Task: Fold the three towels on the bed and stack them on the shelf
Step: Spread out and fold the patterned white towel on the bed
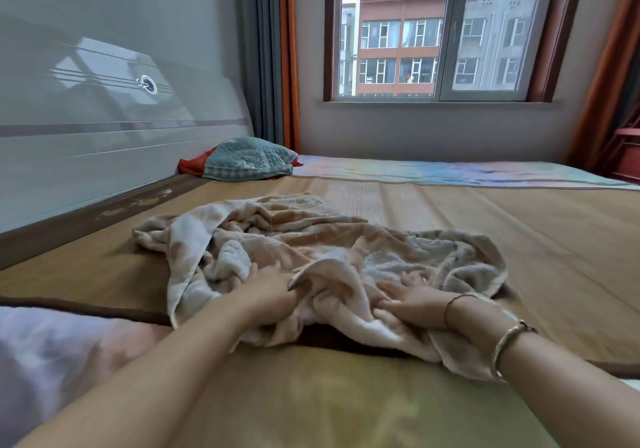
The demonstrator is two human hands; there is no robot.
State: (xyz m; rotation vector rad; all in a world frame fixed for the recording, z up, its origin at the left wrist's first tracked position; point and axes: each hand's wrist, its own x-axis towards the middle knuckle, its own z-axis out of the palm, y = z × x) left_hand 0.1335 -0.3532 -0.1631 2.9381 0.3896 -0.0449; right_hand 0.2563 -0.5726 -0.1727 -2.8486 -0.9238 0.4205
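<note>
At frame centre, the left hand [268, 288] pinches and the right hand [412, 300] presses flat the limp beige towel [311, 239], best gripped by corners.

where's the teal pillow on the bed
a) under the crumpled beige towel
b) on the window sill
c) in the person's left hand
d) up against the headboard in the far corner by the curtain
d: the teal pillow lies on the mat at the far corner, against the headboard near the curtain, well apart from the beige towel that both hands are working.
</note>
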